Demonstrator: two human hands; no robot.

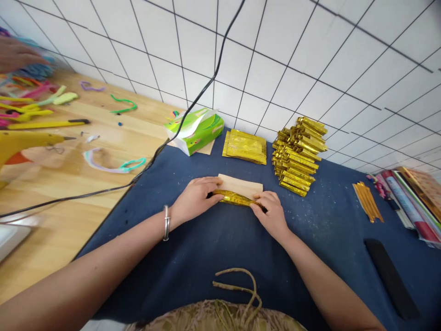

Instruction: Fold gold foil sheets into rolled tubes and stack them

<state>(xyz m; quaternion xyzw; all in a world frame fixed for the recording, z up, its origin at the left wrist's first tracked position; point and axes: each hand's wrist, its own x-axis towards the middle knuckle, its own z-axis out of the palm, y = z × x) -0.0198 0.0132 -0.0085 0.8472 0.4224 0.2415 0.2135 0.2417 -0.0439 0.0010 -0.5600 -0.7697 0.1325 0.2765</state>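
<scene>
A sheet of gold foil paper [239, 184] lies on the dark blue cloth, its pale beige back facing up. Along its near edge the paper curls over into a shiny gold fold. My left hand [197, 196], below a silver bracelet, grips the left end of that fold between thumb and fingers. At the right end, my right hand [272, 212] pinches the same fold. Beyond the hands sits a flat stack of gold foil sheets [245, 146]. To its right stands a pile of narrow folded gold strips [299, 158].
A green tissue box [198, 133] stands at the back. A black cable [203, 89] hangs across the view. On the wooden table at left are a yellow glue gun [31, 142], pipe cleaners and another person's hand [19, 55]. Books [409, 202] and a black case [391, 278] lie right.
</scene>
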